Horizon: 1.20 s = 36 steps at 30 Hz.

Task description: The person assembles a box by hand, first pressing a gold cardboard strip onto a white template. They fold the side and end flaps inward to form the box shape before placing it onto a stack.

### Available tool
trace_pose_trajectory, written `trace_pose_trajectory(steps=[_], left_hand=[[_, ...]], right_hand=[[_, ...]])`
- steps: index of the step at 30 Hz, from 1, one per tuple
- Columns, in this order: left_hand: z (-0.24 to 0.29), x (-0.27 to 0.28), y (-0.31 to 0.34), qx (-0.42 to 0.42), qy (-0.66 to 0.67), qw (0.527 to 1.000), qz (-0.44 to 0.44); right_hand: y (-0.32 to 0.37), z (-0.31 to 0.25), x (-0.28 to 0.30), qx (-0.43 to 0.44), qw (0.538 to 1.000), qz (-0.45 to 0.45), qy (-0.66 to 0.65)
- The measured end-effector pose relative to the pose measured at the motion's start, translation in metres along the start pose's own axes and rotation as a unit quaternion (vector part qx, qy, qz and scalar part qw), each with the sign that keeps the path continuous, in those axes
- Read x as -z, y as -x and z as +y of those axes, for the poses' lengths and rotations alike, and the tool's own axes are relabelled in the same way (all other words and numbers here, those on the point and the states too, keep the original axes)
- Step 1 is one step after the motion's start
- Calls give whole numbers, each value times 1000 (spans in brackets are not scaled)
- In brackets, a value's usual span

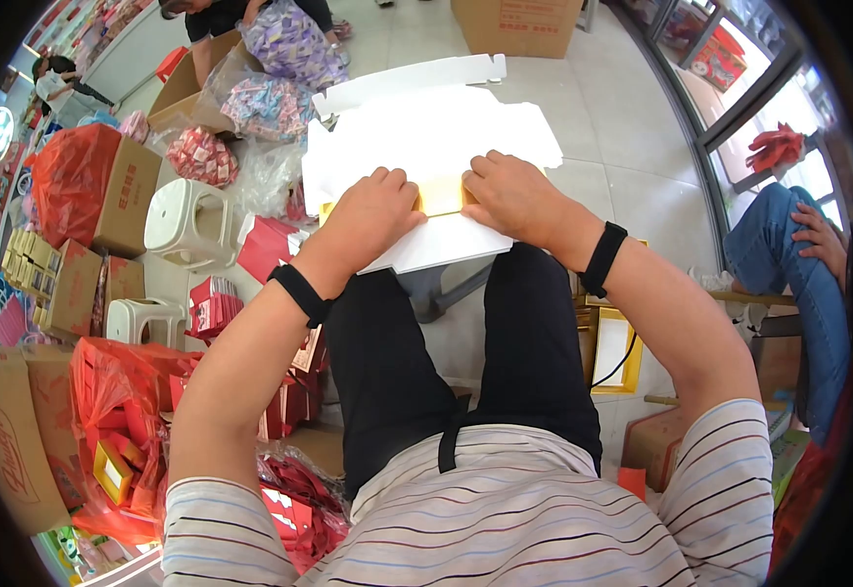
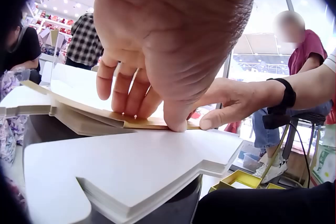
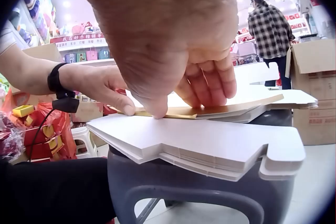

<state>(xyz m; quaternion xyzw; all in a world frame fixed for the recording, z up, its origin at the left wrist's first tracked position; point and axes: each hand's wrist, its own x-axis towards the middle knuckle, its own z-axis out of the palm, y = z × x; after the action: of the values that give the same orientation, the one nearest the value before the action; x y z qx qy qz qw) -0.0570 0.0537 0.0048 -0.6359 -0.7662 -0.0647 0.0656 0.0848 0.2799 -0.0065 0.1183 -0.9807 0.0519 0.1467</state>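
A stack of flat white die-cut cardboard box blanks (image 1: 431, 127) lies on a grey plastic stool (image 3: 197, 192) in front of my knees. The top blank has a gold underside, which shows as a gold strip (image 1: 441, 196) between my hands. My left hand (image 1: 372, 217) pinches the strip's left part, thumb at the near edge and fingers on the far side. On the right part, my right hand (image 1: 519, 201) does likewise. Both thumbs meet the fold close together in the wrist views. Beneath, the remaining white blanks (image 2: 142, 155) project toward me with notched edges.
White plastic stools (image 1: 191, 220), cartons (image 1: 123, 196) and red plastic bags (image 1: 118, 421) crowd the left side. Gold-edged box parts (image 1: 617, 347) are low on the right, near a seated person's jeans (image 1: 788, 293). Another person bends over a carton at the upper left.
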Motion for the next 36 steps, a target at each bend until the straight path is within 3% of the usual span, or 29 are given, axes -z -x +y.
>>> trace_pose_trajectory(steps=[10,16,25,36], left_hand=[[14,-3,-10,-40,-120,990,-66],[14,-5,-2,-31,-108,993,-32],[-3,-9,-1,6,19,998,58],[8,9,12,57,129,989,-45]], right_hand=[[-1,-4,-1,-8,1000,19,-12],[-2,-6,-5,-21,999,27,7],[1,-14,-15,-44,996,58,59],[18,-24,6,-81,996,-1,-30]])
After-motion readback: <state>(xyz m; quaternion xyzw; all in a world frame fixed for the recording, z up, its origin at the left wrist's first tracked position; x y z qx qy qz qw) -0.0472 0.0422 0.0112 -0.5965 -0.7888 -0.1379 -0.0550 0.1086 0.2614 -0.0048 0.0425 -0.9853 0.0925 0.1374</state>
